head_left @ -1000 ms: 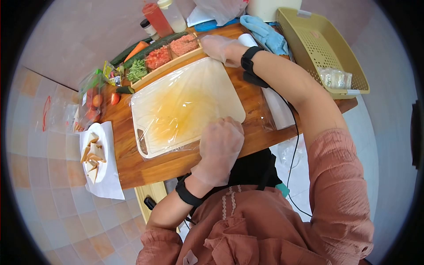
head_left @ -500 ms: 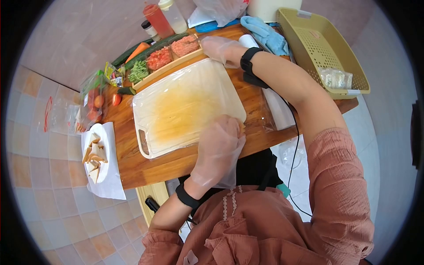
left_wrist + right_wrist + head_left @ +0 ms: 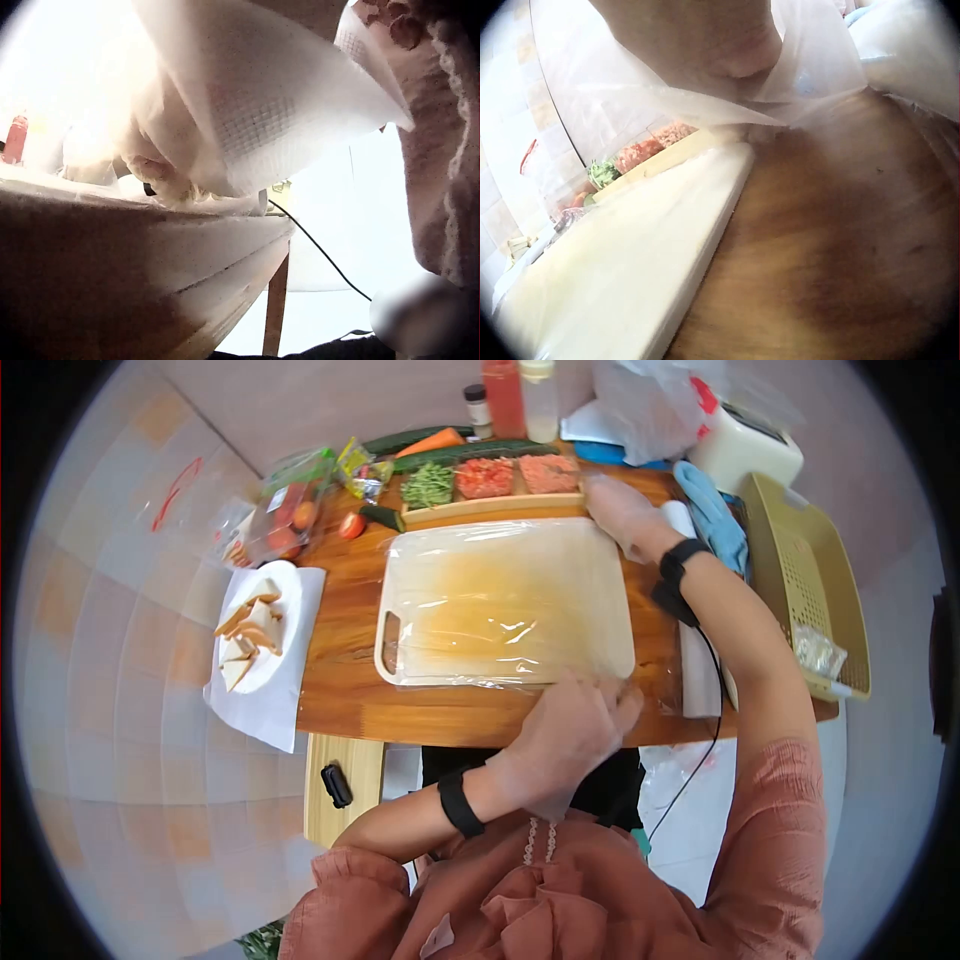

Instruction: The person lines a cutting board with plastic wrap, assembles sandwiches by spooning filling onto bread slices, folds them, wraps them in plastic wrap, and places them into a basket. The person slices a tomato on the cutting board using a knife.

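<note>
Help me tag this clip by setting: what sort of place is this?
Probably a kitchen or food-preparation area, judging by the white rectangular cutting board, the narrow pale wooden tray of chopped food and the white oval plate of bread triangles.

A kitchen or similar food-preparation space is suggested by the film-covered cutting board (image 3: 505,565), with chopped ingredients (image 3: 486,478) and a red sauce bottle (image 3: 504,405) set at twelve o'clock and bread wedges (image 3: 258,622) plated at nine.
</note>
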Tool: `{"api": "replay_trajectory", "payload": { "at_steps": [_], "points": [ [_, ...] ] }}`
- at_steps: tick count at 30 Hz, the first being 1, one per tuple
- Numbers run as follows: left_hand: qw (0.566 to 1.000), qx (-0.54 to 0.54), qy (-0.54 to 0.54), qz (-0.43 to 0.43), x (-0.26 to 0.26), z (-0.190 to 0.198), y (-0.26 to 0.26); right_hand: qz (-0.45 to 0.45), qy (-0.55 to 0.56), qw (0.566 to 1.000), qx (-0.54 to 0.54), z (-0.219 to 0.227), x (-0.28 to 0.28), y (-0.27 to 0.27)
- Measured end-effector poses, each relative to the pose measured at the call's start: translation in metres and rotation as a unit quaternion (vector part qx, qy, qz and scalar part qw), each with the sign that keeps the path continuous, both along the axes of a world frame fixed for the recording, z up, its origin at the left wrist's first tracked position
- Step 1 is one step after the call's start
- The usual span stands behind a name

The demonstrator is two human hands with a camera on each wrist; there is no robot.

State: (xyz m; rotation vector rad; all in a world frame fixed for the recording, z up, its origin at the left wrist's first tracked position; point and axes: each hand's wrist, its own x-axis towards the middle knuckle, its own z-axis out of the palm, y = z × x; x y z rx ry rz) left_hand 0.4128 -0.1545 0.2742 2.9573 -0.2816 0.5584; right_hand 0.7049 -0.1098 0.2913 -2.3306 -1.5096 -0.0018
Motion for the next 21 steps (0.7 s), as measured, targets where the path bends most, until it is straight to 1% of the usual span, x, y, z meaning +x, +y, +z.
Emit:
{"api": "replay_trajectory", "payload": {
  "at_steps": [1, 2, 3, 4, 5, 7, 8, 9, 10, 11, 12, 13, 14, 15, 17, 18, 20, 21],
  "points": [
    [1.0, 0.002, -0.005, 0.012, -0.005, 0.005, 0.0, -0.005, -0.014, 1.0, -0.022, 0.003, -0.001, -0.001],
    [0.999, -0.042, -0.011, -0.027, -0.012, 0.01, 0.0, -0.01, -0.028, 0.999, -0.045, 0.006, -0.003, -0.002],
    [0.994, -0.084, -0.017, -0.065, -0.018, 0.012, 0.0, 0.003, -0.035, 0.998, -0.042, 0.005, -0.001, 0.0],
    [0.987, -0.138, 0.03, -0.075, -0.026, 0.013, -0.001, -0.028, -0.011, 0.999, -0.034, 0.0, 0.001, 0.003],
    [0.989, -0.135, 0.022, -0.063, -0.032, 0.015, 0.007, -0.06, 0.013, 0.998, -0.027, -0.005, 0.005, 0.006],
    [0.956, -0.262, 0.097, -0.093, -0.053, 0.042, 0.036, -0.055, 0.0, 0.998, -0.035, -0.01, 0.011, 0.008],
    [0.963, -0.256, 0.041, -0.075, -0.06, 0.045, 0.06, -0.063, -0.005, 0.997, -0.045, -0.011, 0.012, 0.009],
    [0.971, -0.233, 0.038, -0.028, -0.067, 0.05, 0.088, -0.056, -0.008, 0.997, -0.043, -0.01, 0.013, 0.009],
    [0.969, -0.221, 0.056, 0.097, -0.073, 0.066, 0.107, -0.063, -0.002, 0.996, -0.063, -0.009, 0.012, 0.008],
    [0.962, -0.257, 0.028, 0.088, -0.074, 0.06, 0.148, -0.072, 0.005, 0.994, -0.082, -0.008, 0.01, 0.007],
    [0.985, 0.079, -0.134, 0.074, -0.078, 0.052, 0.183, -0.083, 0.007, 0.991, -0.103, -0.001, 0.004, 0.007],
    [0.945, -0.192, -0.026, 0.265, -0.059, 0.054, 0.2, -0.083, 0.005, 0.991, -0.102, 0.0, 0.0, 0.007],
    [0.958, 0.004, -0.047, 0.284, -0.058, 0.048, 0.226, -0.094, 0.004, 0.99, -0.1, 0.001, -0.002, 0.008],
    [0.958, 0.004, -0.052, 0.282, -0.052, 0.039, 0.252, -0.107, 0.002, 0.989, -0.099, 0.003, -0.003, 0.007],
    [0.938, 0.003, 0.032, 0.345, -0.034, 0.018, 0.294, -0.1, -0.008, 0.991, -0.087, -0.004, 0.002, 0.008],
    [0.94, 0.002, 0.028, 0.341, -0.025, 0.009, 0.304, -0.09, -0.013, 0.993, -0.079, -0.008, 0.005, 0.007],
    [0.912, -0.053, 0.089, 0.398, -0.01, -0.005, 0.314, -0.09, -0.023, 0.993, -0.072, -0.011, 0.007, 0.007],
    [0.913, -0.056, 0.087, 0.395, -0.006, 0.0, 0.308, -0.084, -0.029, 0.994, -0.064, -0.013, 0.008, 0.007]
  ]
}}
